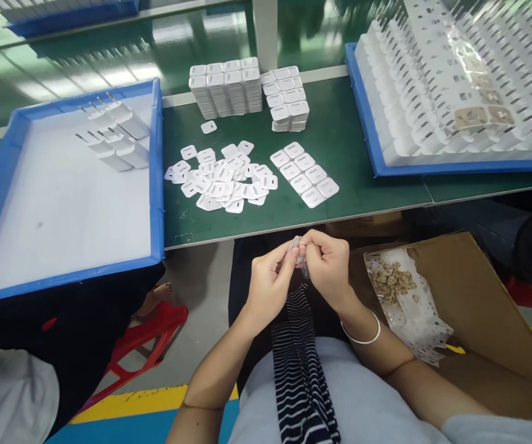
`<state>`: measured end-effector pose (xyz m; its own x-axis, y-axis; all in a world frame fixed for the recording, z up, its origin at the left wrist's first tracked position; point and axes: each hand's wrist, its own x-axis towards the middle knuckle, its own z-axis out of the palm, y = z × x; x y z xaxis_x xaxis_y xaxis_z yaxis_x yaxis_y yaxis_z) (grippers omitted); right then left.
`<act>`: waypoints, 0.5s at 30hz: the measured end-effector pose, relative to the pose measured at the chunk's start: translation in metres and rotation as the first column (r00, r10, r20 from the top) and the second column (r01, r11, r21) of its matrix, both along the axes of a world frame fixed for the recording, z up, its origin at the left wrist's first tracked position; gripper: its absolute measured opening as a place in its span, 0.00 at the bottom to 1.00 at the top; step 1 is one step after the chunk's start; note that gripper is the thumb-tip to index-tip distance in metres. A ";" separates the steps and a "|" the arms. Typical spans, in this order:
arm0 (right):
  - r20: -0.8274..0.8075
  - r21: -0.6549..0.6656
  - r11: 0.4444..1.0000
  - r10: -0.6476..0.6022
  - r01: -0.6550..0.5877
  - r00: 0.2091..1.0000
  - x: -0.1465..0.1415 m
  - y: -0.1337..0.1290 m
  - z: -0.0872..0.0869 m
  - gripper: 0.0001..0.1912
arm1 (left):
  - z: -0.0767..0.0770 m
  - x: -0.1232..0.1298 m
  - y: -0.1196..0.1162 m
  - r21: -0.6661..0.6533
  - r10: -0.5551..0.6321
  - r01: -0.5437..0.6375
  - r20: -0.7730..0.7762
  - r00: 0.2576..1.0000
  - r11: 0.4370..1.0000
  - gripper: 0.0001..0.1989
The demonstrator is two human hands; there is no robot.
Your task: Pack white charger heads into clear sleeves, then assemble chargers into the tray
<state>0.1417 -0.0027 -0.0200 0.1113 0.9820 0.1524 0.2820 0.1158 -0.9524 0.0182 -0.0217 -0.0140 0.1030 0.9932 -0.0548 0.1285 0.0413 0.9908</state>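
My left hand (272,279) and my right hand (327,264) meet over my lap, just below the table's front edge. Both are closed, pinching a small crumpled piece of clear plastic (303,269) between them. Its exact kind is mostly hidden by the fingers. On the green table ahead lies a loose pile of white rounded-square plates (229,176), each with a small slot. Right of the pile, several similar plates (305,172) form a flat two-column block. Tall stacks of plates (225,86) and shorter stacks (288,102) stand behind.
A blue-rimmed tray (157,185) on the left holds several white pieces with metal pins (120,132). Another blue-rimmed tray (372,142), full of them, stands right. A cardboard box (469,290) beside me contains scraps (390,280). A person sits left, near a red stool (155,339).
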 end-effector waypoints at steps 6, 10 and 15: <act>-0.542 -0.176 0.974 0.025 -0.142 0.840 0.001 0.006 0.003 0.11 | 0.002 -0.007 0.007 -0.122 0.032 -0.010 0.179 0.983 0.993 0.14; -0.657 -0.219 0.962 -0.021 -0.164 0.754 0.010 0.006 -0.001 0.10 | 0.004 -0.008 0.013 -0.128 0.084 -0.058 0.215 0.973 0.990 0.14; -0.265 -0.298 0.928 -0.304 0.222 0.915 0.093 0.002 -0.048 0.09 | 0.024 -0.041 0.036 0.261 0.338 -0.314 -0.049 0.940 0.913 0.14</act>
